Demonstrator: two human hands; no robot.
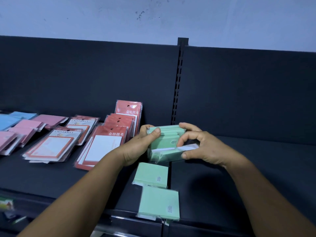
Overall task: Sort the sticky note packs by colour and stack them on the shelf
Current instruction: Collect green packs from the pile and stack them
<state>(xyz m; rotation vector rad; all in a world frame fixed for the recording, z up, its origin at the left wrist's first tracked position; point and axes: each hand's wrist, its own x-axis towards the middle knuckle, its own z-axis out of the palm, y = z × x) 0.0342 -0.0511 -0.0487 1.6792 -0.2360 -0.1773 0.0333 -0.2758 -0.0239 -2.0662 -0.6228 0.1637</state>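
Head camera looks down at a dark shelf [51, 178] where both hands hold one bundle of green sticky note packs [165, 144], raised just above the shelf surface and close to the slotted upright [177, 82] in the back panel. Left hand [136, 147] clamps the bundle's left end, thumb pressed over the top edge and fingers wrapped behind. Right hand [203, 147] pinches the right end: thumb under the front pack, fingers curled over the back ones.

The packs in the bundle sit fanned and uneven, and their clear wrappers look slick. If either hand eases before the bundle rests on the shelf, I judge the inner packs could slide out and scatter. The frontmost pack looks loosest, since only the right thumb seems to carry it.

Below the upright, towards the shelf's front, lie two more green packs. The nearer pack [159, 203] overhangs the front lip; a brush from a forearm could knock it off. The other loose green pack [151, 175] lies directly under the bundle, so setting down on it might give a crooked stack.

Left of the upright, red-bordered note packs [109, 142] lean against one another, touching nearly at the left wrist; a nudge could topple them. Pink packs [25, 129] and blue packs [12, 119] lie further left, well apart.
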